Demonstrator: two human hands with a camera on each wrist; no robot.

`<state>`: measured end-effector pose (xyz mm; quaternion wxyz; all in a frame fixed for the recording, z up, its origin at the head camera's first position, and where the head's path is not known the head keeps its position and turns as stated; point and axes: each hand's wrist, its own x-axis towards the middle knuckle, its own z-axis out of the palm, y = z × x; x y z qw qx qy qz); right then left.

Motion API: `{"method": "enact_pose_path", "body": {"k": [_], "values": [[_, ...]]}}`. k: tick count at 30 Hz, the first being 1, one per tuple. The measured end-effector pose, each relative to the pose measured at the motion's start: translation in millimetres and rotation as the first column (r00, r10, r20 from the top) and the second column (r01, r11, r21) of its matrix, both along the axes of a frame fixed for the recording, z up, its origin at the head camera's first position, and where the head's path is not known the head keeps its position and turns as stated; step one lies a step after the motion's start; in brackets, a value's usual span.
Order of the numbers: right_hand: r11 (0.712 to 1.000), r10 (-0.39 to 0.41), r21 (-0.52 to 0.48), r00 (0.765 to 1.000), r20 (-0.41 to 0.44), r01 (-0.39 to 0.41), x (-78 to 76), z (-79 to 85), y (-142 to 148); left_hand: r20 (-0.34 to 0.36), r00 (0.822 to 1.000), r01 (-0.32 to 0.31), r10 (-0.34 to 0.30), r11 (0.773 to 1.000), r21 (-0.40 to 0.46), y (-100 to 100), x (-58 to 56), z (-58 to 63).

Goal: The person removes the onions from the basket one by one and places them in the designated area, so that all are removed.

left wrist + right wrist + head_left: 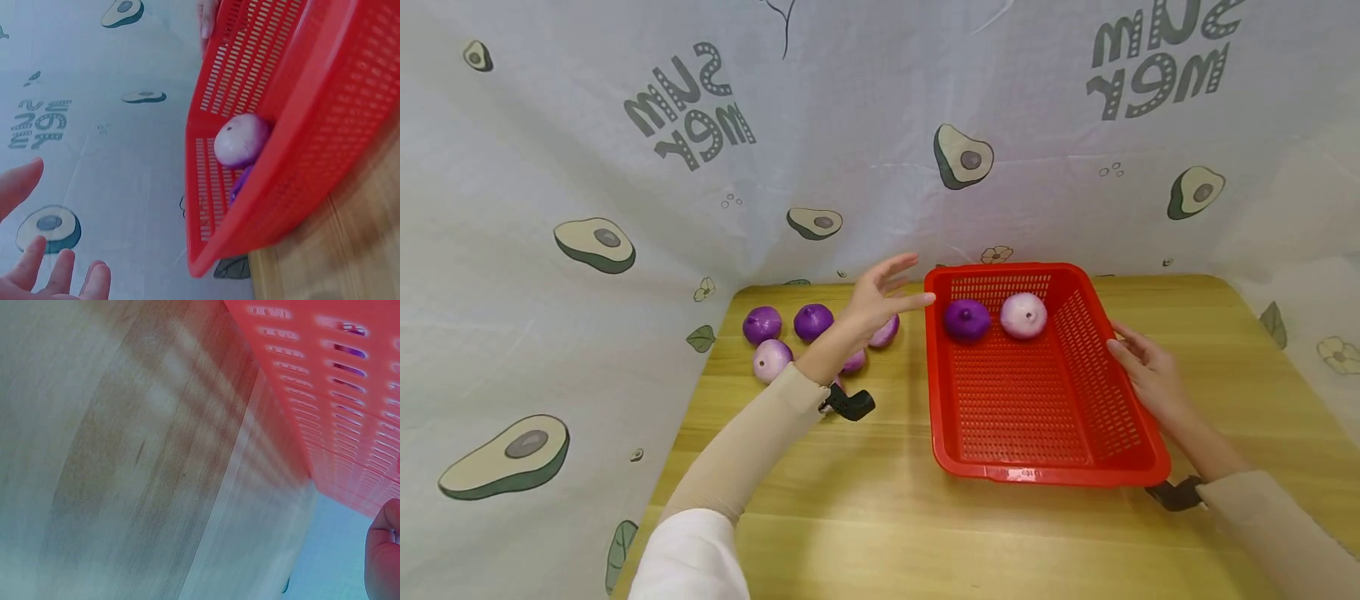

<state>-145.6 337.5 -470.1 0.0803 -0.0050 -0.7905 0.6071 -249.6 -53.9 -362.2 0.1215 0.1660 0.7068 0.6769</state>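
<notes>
A red plastic basket (1015, 408) with slotted walls stands on the table at right of centre in the head view. Inside, near its far end, lie a dark purple onion (967, 320) and a pale one (1024, 316). My left hand (876, 298) hovers by the basket's left rim, fingers spread and holding nothing; in the left wrist view its fingertips (61, 269) are apart from the basket. At the right rim, my right hand (1150, 373) grips the basket, thumb over the edge. The right wrist view catches only part of that hand (384, 556).
Several more purple and pale onions (762, 325) lie on the wooden table (820, 500) to the left, some partly hidden behind my left forearm. A white cloth (850, 108) printed with avocados hangs behind the table and along its sides.
</notes>
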Motion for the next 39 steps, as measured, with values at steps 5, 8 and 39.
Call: {"method": "enact_pose_path", "body": {"k": [5, 8, 39], "values": [[1.000, 0.004, -0.012, 1.000, -0.003, -0.004, -1.0, -1.5, -0.3, 0.055, 0.998, 0.007, -0.006, 1.000, -0.012, 30.3, -4.5, 2.2], [1.000, -0.002, 0.015, 1.000, -0.003, 0.002, -1.2, -1.5, -0.5, 0.077, 0.997, 0.002, 0.000, 0.999, -0.034, 50.9, -5.5, -2.0], [1.000, -0.004, -0.014, 1.000, -0.006, 0.004, -2.2, -0.1, 0.0, -0.024, 0.940, -0.329, 0.340, 0.889, -0.320, 201.2, -4.9, -81.3]]}}
